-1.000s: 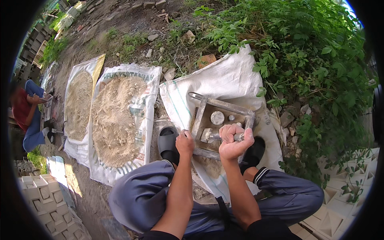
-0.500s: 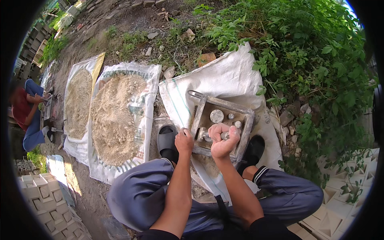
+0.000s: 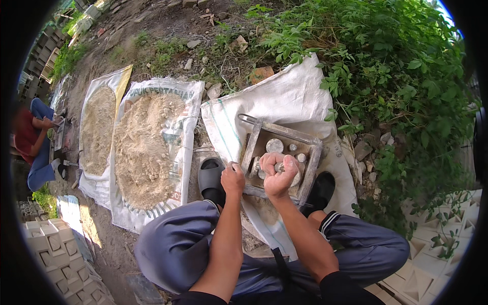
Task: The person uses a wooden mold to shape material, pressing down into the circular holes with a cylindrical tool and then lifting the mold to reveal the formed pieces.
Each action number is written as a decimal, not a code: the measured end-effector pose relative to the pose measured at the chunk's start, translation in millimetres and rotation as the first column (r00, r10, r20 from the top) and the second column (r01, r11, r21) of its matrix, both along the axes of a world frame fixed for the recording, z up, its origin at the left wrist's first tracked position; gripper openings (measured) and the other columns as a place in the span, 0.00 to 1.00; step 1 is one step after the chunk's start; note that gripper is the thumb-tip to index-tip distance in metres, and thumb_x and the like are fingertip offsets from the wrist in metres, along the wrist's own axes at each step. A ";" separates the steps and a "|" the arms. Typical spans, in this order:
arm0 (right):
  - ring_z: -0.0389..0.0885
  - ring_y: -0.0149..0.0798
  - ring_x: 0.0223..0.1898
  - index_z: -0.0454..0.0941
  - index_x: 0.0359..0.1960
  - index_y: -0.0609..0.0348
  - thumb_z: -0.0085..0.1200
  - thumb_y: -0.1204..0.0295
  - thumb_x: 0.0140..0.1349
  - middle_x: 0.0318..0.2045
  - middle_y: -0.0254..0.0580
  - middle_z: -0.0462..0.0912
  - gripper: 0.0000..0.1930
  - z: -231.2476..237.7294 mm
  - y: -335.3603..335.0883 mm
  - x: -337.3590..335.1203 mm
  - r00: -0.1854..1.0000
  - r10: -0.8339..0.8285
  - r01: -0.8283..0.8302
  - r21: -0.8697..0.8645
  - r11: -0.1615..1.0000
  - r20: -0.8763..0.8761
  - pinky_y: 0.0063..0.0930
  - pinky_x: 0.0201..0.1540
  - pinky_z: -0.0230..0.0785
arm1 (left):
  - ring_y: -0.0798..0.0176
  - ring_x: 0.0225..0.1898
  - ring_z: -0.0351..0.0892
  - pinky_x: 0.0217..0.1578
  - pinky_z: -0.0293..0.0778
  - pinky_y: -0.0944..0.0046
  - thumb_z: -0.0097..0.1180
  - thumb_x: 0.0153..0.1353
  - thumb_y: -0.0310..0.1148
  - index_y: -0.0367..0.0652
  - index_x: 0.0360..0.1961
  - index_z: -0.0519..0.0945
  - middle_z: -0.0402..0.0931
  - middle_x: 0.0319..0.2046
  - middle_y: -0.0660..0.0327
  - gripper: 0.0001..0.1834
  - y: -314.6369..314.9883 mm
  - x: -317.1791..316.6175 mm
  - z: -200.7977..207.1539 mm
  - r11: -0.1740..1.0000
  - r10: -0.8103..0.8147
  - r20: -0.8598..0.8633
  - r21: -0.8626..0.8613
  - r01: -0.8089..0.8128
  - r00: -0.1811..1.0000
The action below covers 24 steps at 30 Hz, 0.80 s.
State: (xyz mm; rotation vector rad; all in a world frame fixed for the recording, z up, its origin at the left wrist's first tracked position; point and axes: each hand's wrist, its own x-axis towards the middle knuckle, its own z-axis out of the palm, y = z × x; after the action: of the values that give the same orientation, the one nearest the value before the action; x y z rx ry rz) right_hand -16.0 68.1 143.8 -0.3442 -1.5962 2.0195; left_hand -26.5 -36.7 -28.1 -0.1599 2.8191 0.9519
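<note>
A grey square mould frame (image 3: pixel 317 152) with a looped handle at its far left corner lies on a white woven sack (image 3: pixel 284 96) between my feet. Inside it stand several round metal plugs, the largest a pale disc (image 3: pixel 274 146). My right hand (image 3: pixel 277 178) is wrapped round a short grey metal tamper (image 3: pixel 279 166), held over the mould; its rounded top shows in the fist and its lower part is mostly hidden. My left hand (image 3: pixel 233 178) is closed at the mould's near left edge; whether it grips the edge or something small cannot be made out.
Two sacks to the left carry pale sandy powder (image 3: pixel 145 147). A person (image 3: pixel 33 137) sits working at the far left. Leafy plants (image 3: pixel 386 66) crowd the right. Patterned blocks (image 3: pixel 61 259) are stacked at lower left, with more at lower right.
My right hand has shifted slightly left, and the tamper in it has tipped from lying sideways toward upright. My left hand stays almost in place. The other person's hands have moved a little.
</note>
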 end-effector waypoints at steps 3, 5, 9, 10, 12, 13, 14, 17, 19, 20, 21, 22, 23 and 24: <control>0.50 0.33 0.13 0.50 0.09 0.52 0.29 0.53 0.62 0.08 0.31 0.51 0.26 10.5 9.8 -7.5 0.995 -0.099 0.093 -0.209 0.973 -0.016 0.29 0.23 0.51 | 0.38 0.35 0.78 0.40 0.72 0.44 0.38 0.63 0.39 0.41 0.34 0.79 0.79 0.30 0.42 0.18 -2.2 4.1 -1.8 1.000 0.019 0.012 0.022 -0.019 1.000; 0.50 0.32 0.13 0.50 0.09 0.52 0.30 0.53 0.62 0.08 0.31 0.52 0.26 17.6 15.3 -6.7 0.987 -0.119 0.091 -0.230 0.969 -0.111 0.28 0.23 0.51 | 0.39 0.35 0.78 0.40 0.72 0.44 0.38 0.64 0.39 0.41 0.34 0.79 0.79 0.30 0.43 0.18 -1.9 -0.4 -1.2 0.999 0.025 0.031 0.033 -0.026 0.999; 0.50 0.30 0.14 0.50 0.08 0.51 0.29 0.51 0.62 0.08 0.30 0.51 0.27 1.0 11.7 -31.4 0.994 -0.058 0.066 -0.101 0.993 0.088 0.26 0.23 0.49 | 0.38 0.34 0.78 0.40 0.71 0.43 0.38 0.63 0.38 0.41 0.34 0.79 0.79 0.29 0.42 0.18 -5.6 2.2 -6.6 0.998 0.015 0.019 0.055 -0.016 1.000; 0.50 0.30 0.14 0.50 0.08 0.51 0.29 0.51 0.62 0.08 0.30 0.51 0.27 10.1 14.1 -34.0 0.995 -0.059 0.067 -0.103 0.992 0.080 0.26 0.23 0.49 | 0.38 0.34 0.78 0.40 0.71 0.43 0.38 0.63 0.38 0.41 0.34 0.79 0.79 0.29 0.42 0.18 -5.3 -0.6 -4.4 0.998 0.014 0.011 0.053 -0.014 1.000; 0.51 0.31 0.15 0.50 0.08 0.52 0.30 0.51 0.62 0.09 0.31 0.52 0.27 21.6 23.2 -33.4 0.988 -0.146 0.133 -0.221 0.966 -0.044 0.27 0.23 0.51 | 0.38 0.34 0.78 0.39 0.71 0.43 0.38 0.63 0.38 0.41 0.33 0.79 0.79 0.29 0.42 0.17 -2.5 -0.3 -1.3 0.999 0.010 0.039 0.035 -0.012 0.999; 0.51 0.31 0.15 0.49 0.08 0.52 0.30 0.51 0.63 0.09 0.31 0.53 0.27 5.3 26.8 -35.1 0.994 -0.105 0.101 -0.102 0.990 -0.035 0.27 0.23 0.52 | 0.38 0.34 0.78 0.39 0.71 0.43 0.38 0.63 0.38 0.41 0.33 0.79 0.79 0.29 0.42 0.17 -0.8 2.8 -1.3 0.999 0.003 0.046 0.036 -0.004 0.999; 0.51 0.31 0.14 0.50 0.09 0.53 0.30 0.50 0.63 0.09 0.31 0.53 0.28 -12.6 24.2 -38.8 0.999 -0.050 0.050 0.036 0.998 -0.013 0.26 0.23 0.52 | 0.37 0.34 0.78 0.39 0.71 0.43 0.38 0.63 0.38 0.41 0.32 0.79 0.79 0.29 0.42 0.18 0.3 4.9 -1.4 1.000 -0.001 0.012 0.021 0.001 1.000; 0.53 0.31 0.14 0.49 0.10 0.53 0.30 0.51 0.64 0.09 0.32 0.54 0.27 18.0 20.9 -67.2 0.992 -0.086 0.089 -0.033 0.995 0.093 0.27 0.24 0.52 | 0.37 0.34 0.78 0.39 0.71 0.43 0.38 0.63 0.38 0.40 0.32 0.79 0.79 0.29 0.42 0.18 -3.2 5.4 -0.3 0.999 0.014 -0.010 0.031 -0.013 1.000; 0.55 0.30 0.13 0.51 0.10 0.57 0.31 0.52 0.64 0.08 0.34 0.57 0.28 13.1 39.3 -66.4 0.994 -0.112 0.111 -0.100 0.989 -0.007 0.27 0.21 0.49 | 0.37 0.35 0.77 0.39 0.71 0.43 0.38 0.63 0.38 0.41 0.34 0.79 0.79 0.30 0.42 0.18 -0.8 4.0 5.4 0.999 0.020 0.022 0.038 -0.021 1.000; 0.56 0.30 0.12 0.53 0.09 0.60 0.32 0.53 0.64 0.07 0.35 0.59 0.29 3.9 46.4 -65.7 0.986 -0.143 0.126 -0.165 0.978 -0.091 0.27 0.18 0.45 | 0.37 0.35 0.77 0.39 0.71 0.43 0.38 0.63 0.38 0.41 0.34 0.79 0.79 0.30 0.42 0.18 -1.3 2.2 5.8 0.999 0.019 0.023 0.033 -0.019 1.000; 0.55 0.29 0.12 0.53 0.10 0.59 0.33 0.54 0.64 0.08 0.34 0.58 0.27 3.2 43.5 -72.1 0.993 -0.053 0.048 -0.046 0.998 -0.109 0.26 0.18 0.45 | 0.37 0.35 0.77 0.39 0.71 0.43 0.38 0.63 0.39 0.41 0.34 0.79 0.79 0.31 0.42 0.18 0.8 0.6 4.8 0.999 0.014 0.017 0.036 -0.014 1.000; 0.54 0.28 0.12 0.53 0.11 0.58 0.33 0.54 0.64 0.08 0.33 0.58 0.27 2.9 40.3 -72.7 0.996 -0.017 0.025 0.089 0.996 -0.082 0.26 0.18 0.45 | 0.37 0.36 0.77 0.40 0.71 0.43 0.38 0.62 0.39 0.41 0.34 0.80 0.79 0.31 0.43 0.18 2.8 0.4 4.2 0.999 0.008 0.011 0.040 -0.009 1.000; 0.54 0.29 0.12 0.53 0.10 0.58 0.32 0.54 0.64 0.08 0.33 0.58 0.27 3.3 41.0 -76.9 0.999 -0.022 0.024 0.045 0.999 -0.038 0.26 0.17 0.46 | 0.37 0.36 0.77 0.40 0.71 0.43 0.38 0.62 0.39 0.41 0.34 0.80 0.79 0.31 0.43 0.18 4.0 3.8 4.0 0.999 0.007 0.015 0.045 -0.007 1.000; 0.55 0.29 0.12 0.53 0.10 0.58 0.32 0.55 0.65 0.08 0.34 0.58 0.27 10.7 40.0 -84.4 1.000 -0.026 0.026 -0.002 1.000 -0.005 0.27 0.17 0.46 | 0.38 0.36 0.77 0.40 0.71 0.43 0.38 0.63 0.39 0.40 0.34 0.80 0.79 0.31 0.43 0.18 1.5 3.7 4.9 0.999 0.011 0.018 0.043 -0.011 1.000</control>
State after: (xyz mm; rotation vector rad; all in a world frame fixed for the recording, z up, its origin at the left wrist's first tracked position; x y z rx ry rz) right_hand -100.3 108.1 154.5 -0.3583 -1.5785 2.0012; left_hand -22.9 -35.2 -23.2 -0.1778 2.7819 1.0074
